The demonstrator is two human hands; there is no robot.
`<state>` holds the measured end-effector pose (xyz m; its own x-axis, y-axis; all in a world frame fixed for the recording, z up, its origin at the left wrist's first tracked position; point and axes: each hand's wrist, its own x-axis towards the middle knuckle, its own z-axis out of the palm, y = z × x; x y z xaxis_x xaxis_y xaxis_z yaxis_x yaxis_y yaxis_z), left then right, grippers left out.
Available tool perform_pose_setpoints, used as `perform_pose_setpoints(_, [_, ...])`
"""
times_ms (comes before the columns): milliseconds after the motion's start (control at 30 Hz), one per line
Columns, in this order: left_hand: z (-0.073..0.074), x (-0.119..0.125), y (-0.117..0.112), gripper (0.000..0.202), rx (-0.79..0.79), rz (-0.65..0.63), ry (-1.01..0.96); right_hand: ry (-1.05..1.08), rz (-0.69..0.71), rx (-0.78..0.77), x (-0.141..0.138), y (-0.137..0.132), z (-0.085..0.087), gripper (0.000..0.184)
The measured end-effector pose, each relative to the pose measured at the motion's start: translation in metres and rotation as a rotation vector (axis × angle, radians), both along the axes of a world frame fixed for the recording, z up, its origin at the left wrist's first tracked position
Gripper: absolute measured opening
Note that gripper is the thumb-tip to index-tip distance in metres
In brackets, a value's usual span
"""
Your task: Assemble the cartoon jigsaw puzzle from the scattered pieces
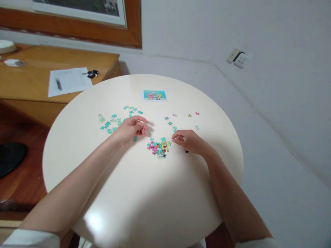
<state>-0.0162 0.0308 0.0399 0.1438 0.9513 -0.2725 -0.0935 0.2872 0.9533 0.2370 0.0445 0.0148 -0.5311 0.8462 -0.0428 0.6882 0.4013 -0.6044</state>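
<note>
A partly joined jigsaw puzzle with pink, white and yellow cartoon figures lies near the middle of the round table. Above its upper left edge hovers my left hand, fingers loosely bent and apart, holding nothing visible. My right hand is just right of the puzzle, thumb and fingertips pressed together by its edge; whatever they may hold is too small to make out. Beneath that hand a dark puzzle piece partly shows. Loose teal pieces are spread left of my left hand, which covers some of them.
Several loose pieces lie beyond my right hand. A picture card of the cartoon rests toward the far side of the white table. At left, a wooden desk carries paper and keys. A wall stands right.
</note>
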Motion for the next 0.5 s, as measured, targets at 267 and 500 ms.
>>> perform_pose_setpoints(267, [-0.0009,0.0,0.0033,0.013,-0.183,0.06,-0.197,-0.004,-0.01,-0.001,-0.0033,-0.0026,0.005,0.013])
perform_pose_setpoints(500, [0.0056,0.0015,0.0012,0.012,-0.328,0.019,-0.396,0.024,-0.006,0.014,-0.0031,-0.0022,0.0041,0.015])
